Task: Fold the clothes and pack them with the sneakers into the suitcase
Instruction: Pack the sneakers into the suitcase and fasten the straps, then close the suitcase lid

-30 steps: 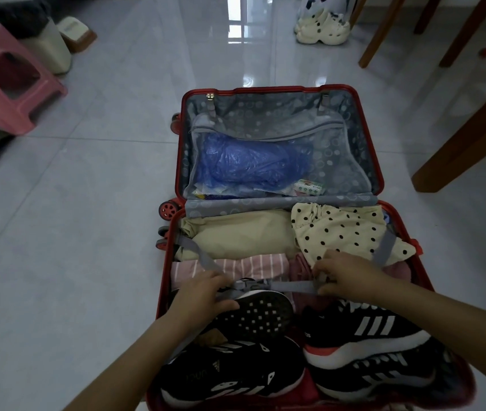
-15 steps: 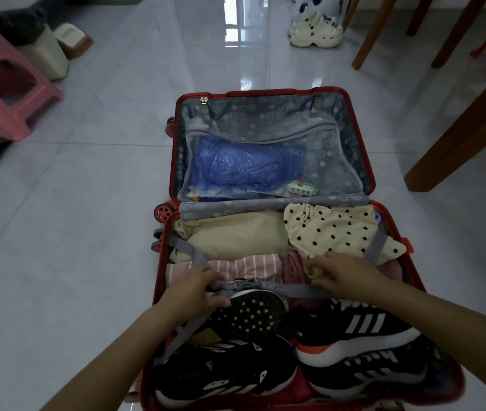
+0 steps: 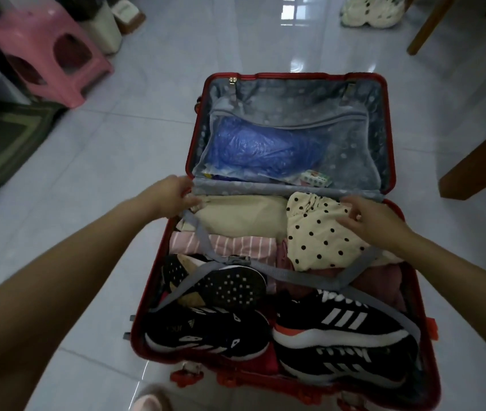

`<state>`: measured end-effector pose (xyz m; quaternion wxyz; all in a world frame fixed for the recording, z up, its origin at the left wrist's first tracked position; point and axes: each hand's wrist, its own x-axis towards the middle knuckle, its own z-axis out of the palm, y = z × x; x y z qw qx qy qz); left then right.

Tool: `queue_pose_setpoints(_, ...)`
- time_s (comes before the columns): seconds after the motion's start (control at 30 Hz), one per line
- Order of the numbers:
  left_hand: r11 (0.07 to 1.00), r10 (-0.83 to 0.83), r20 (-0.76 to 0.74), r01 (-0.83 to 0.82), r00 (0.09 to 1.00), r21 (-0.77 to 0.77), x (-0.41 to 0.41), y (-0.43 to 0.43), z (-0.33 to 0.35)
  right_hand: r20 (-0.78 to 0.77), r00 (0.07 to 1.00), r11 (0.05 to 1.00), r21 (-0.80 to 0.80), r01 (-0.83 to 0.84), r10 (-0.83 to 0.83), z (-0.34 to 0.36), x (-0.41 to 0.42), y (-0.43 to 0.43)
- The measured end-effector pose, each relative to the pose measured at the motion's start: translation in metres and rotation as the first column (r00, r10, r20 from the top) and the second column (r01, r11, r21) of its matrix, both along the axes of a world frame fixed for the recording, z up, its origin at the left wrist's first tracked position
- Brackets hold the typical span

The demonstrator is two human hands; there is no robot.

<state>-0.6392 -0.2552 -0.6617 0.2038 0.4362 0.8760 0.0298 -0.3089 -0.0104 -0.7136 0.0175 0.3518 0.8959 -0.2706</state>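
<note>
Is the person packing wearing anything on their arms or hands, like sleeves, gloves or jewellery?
Nothing visible. Both forearms are bare to the frame's edge, no sleeves. The left hand and right hand have no gloves, and no watch, bracelet or ring shows, though the picture is slightly blurred.

One red suitcase (image 3: 391, 137) holds four black sneakers: a sole-up sneaker (image 3: 221, 284), a near-left sneaker (image 3: 206, 333), and two stacked on the right, an upper sneaker (image 3: 339, 321) and a lower sneaker (image 3: 345, 363). It also holds four garments: a beige garment (image 3: 241, 215), a striped garment (image 3: 236, 244), a polka-dot garment (image 3: 319, 235) and a dark pink garment (image 3: 378, 280). One blue bag (image 3: 259, 146) and one pink stool (image 3: 49, 48) show.
</note>
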Motion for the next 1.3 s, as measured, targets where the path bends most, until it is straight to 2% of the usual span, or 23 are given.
queue_pose_setpoints(0.07, 0.998, 0.030, -0.076, -0.034, 0.997, -0.055, 0.003, 0.005, 0.016, -0.036, 0.999, 1.000, -0.023, 0.001, -0.002, 0.004, -0.008, 0.005)
queue_pose_setpoints(0.17, 0.989, 0.072, -0.114, -0.086, 0.991, -0.123, 0.002, 0.008, 0.029, -0.056, 0.998, 0.995, -0.095, -0.005, 0.000, 0.010, -0.010, 0.000)
queue_pose_setpoints(0.27, 0.985, 0.136, -0.113, -0.147, 0.984, -0.091, -0.011, 0.016, 0.030, -0.043, 0.999, 0.990, -0.137, -0.008, 0.002, 0.010, -0.008, -0.007)
queue_pose_setpoints(0.4, 0.977, 0.211, -0.050, -0.211, 0.976, -0.003, -0.042, 0.032, 0.010, -0.023, 0.999, 0.990, -0.141, 0.033, -0.036, 0.006, -0.024, -0.010)
queue_pose_setpoints(0.8, 0.973, 0.218, 0.132, -0.225, 0.967, 0.041, -0.192, 0.074, -0.065, 0.053, 0.966, 0.955, -0.149, 0.258, -0.253, -0.002, -0.159, -0.069)
queue_pose_setpoints(0.93, 0.964, 0.205, 0.293, -0.245, 0.934, 0.105, -0.236, 0.121, -0.074, 0.051, 0.922, 0.900, -0.205, 0.385, -0.383, -0.013, -0.195, -0.094)
queue_pose_setpoints(1.13, 0.934, 0.173, 0.580, -0.320, 0.796, 0.161, -0.267, 0.201, -0.096, -0.076, 0.786, 0.778, -0.233, 0.584, -0.613, -0.018, -0.205, -0.122)
queue_pose_setpoints(1.3, 0.942, 0.125, 0.651, -0.294, 0.749, 0.159, -0.277, 0.229, -0.118, -0.003, 0.688, 0.673, -0.208, 0.710, -0.726, -0.024, -0.203, -0.154)
